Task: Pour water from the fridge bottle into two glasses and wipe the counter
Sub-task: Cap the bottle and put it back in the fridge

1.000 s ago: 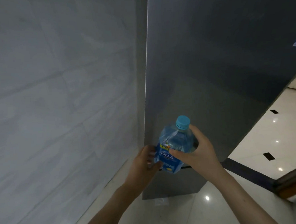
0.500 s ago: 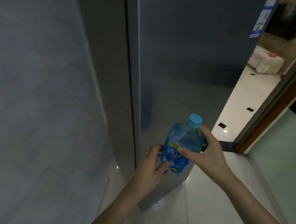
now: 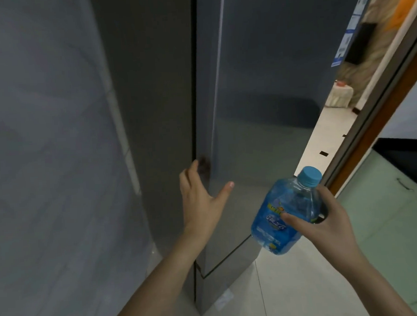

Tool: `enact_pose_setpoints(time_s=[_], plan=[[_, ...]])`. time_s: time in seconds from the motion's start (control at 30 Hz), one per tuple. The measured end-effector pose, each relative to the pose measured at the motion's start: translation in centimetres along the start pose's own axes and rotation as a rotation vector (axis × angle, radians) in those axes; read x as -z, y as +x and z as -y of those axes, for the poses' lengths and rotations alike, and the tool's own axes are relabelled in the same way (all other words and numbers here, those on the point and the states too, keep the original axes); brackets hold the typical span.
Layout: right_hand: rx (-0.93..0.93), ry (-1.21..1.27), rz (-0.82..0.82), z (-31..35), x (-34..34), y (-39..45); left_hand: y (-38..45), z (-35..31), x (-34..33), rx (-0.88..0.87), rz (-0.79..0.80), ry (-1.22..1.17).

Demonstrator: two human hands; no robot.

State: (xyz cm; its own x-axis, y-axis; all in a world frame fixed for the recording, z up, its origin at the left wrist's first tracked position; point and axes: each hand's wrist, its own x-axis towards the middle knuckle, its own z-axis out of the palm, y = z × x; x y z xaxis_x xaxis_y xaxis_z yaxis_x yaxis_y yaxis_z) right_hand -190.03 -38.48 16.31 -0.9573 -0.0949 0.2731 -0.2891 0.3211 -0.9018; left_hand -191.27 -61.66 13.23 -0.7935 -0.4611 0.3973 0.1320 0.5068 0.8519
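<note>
The right hand gripped the water bottle around its middle, thumb laid across the blue label and fingers curled behind the clear shoulder. The bottle was tilted, its light-blue cap uppermost and leaning away from the fridge door, its base low and nearest the door's lower corner. The label bore a yellow band of print above white script; neither could be read. The right forearm rose from the lower right edge of the frame.

The left hand held nothing: its fingers were straight and spread, fingertips at the door's left edge beside the dark gap, thumb extended across the door's grey face. Whether the palm pressed the surface cannot be told. The left forearm ran up from the bottom centre.

On the door's upper right edge sat a strip of blue-and-white stickers, their text too small to read. Left of the door stood a grey tiled wall; below it lay glossy pale floor tiles, and to its right ran a brown door frame.
</note>
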Motion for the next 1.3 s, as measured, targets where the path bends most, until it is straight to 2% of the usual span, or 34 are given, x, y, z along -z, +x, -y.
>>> enact_pose_setpoints(time_s=[0.07, 0.3, 0.47, 0.73, 1.03, 1.23, 1.3], plan=[[0.001, -0.004, -0.014, -0.1, 0.2, -0.2, 0.2, 0.2, -0.7, -0.002, -0.026, 0.017], [0.007, -0.021, -0.04, -0.5, 0.7, -0.4, -0.1, -0.1, -3.0, -0.045, -0.277, 0.097], [0.015, -0.036, -0.053, -0.9, 2.4, -0.2, 0.7, -0.9, -4.3, 0.002, -0.378, 0.116], [0.023, -0.004, 0.013, -1.8, 6.0, 1.4, 1.0, -0.9, -5.7, 0.052, -0.481, 0.117], [0.02, -0.022, 0.063, -4.2, 9.3, 3.0, -1.3, -2.4, -7.1, -0.015, -0.57, 0.146], [0.038, -0.015, 0.088, -4.5, 11.7, 3.2, -5.8, -3.8, -9.2, -0.051, -0.495, 0.114], [0.043, -0.021, 0.087, -4.4, 12.8, 3.0, -6.1, -4.0, -8.8, -0.01, -0.443, 0.055]])
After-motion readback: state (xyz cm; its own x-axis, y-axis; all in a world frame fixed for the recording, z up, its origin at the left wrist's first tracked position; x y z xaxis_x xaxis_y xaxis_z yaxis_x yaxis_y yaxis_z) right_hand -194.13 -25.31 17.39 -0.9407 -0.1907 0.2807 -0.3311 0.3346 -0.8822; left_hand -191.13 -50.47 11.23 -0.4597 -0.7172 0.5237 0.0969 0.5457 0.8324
